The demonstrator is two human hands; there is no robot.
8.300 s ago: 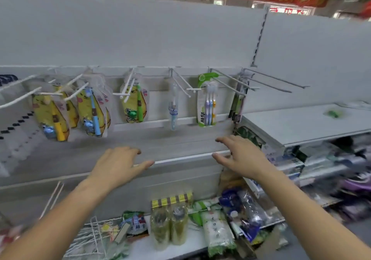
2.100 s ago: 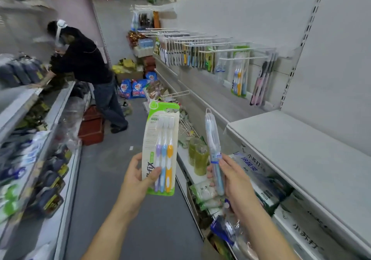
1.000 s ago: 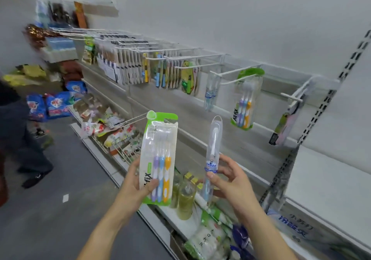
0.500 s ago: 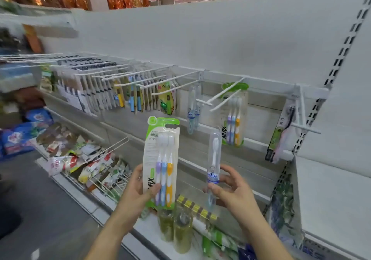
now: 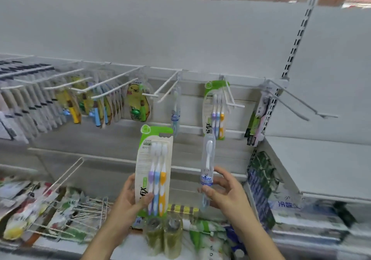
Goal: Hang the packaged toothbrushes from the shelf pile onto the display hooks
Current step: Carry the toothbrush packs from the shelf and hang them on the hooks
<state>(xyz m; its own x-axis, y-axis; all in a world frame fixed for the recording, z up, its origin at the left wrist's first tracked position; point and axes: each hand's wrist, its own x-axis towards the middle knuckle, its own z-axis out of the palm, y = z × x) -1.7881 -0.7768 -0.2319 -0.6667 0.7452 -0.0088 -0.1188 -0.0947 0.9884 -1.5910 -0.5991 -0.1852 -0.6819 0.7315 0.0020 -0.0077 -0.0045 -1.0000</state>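
Below white wire display hooks (image 5: pixel 168 85), left hand (image 5: pixel 128 199) clasping green-carded three-toothbrush blister pack (image 5: pixel 154 169) upright, right hand (image 5: pixel 226 193) pinching clear-cased single white toothbrush (image 5: pixel 207 165) upright.

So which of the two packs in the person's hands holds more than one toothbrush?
The green-topped card pack in the left hand: it shows three brushes, purple, blue and orange. The slim clear case in the right hand holds just one white brush.

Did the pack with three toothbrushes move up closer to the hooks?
Yes. The three-brush pack in the left hand rose: its top now nears the ledge under the hanging matching pack.
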